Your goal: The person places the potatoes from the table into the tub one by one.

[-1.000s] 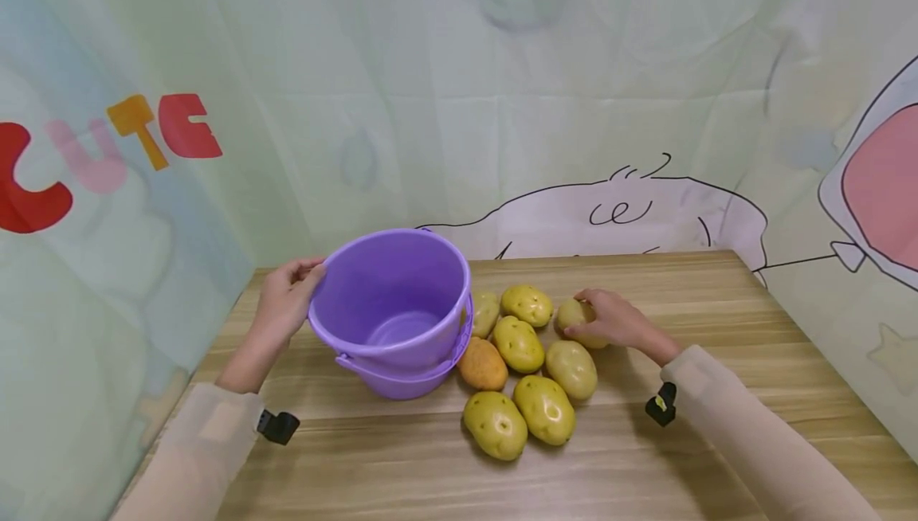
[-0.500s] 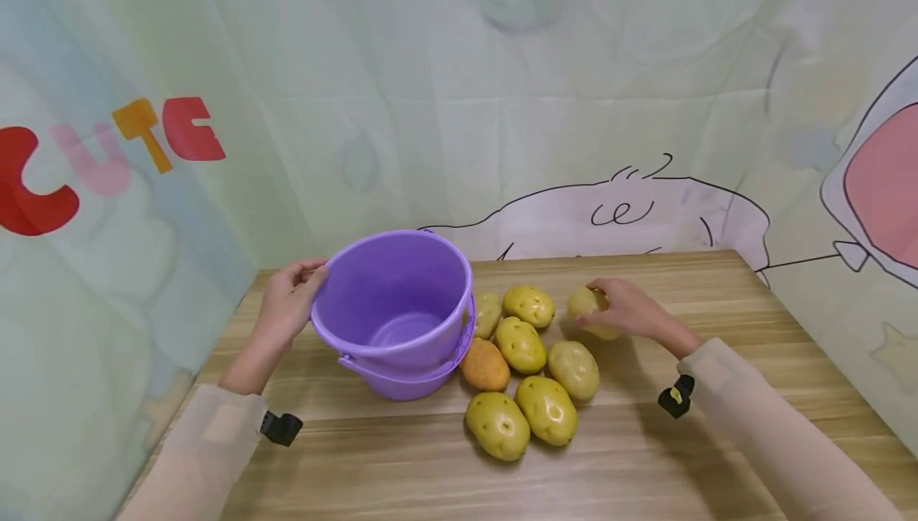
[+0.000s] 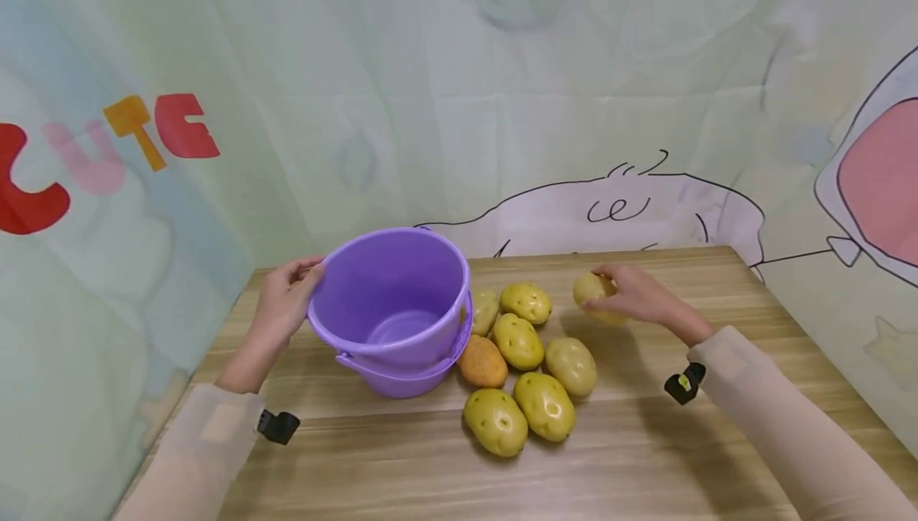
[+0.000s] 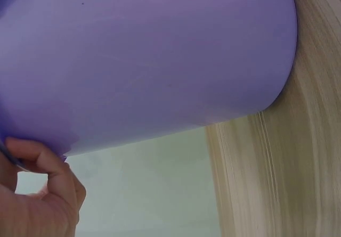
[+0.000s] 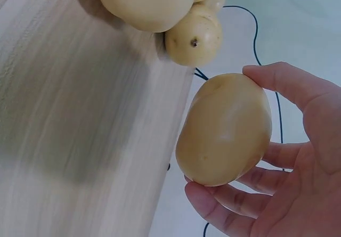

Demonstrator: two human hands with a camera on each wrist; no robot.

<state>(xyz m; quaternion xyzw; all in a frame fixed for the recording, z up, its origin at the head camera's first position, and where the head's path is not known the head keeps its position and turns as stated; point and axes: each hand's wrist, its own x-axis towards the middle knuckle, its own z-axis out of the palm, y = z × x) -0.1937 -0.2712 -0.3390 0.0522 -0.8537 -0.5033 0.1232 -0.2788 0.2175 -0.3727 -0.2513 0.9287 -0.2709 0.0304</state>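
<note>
Fingers of the left hand pinch the rim of the purple bucket on the wooden bench, printed curtains hanging behind and at both sides. Right of the bucket I see loose potatoes bunched together; next, fingers of the right hand grip another potato above the bench. Wood stretches between that hand and the right edge. Since a second ago, its potato has risen rightward, farther from the bunch; the bucket has stayed put.

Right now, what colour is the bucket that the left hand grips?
Purple, inside and out; the bucket shows best in the head view.
</note>
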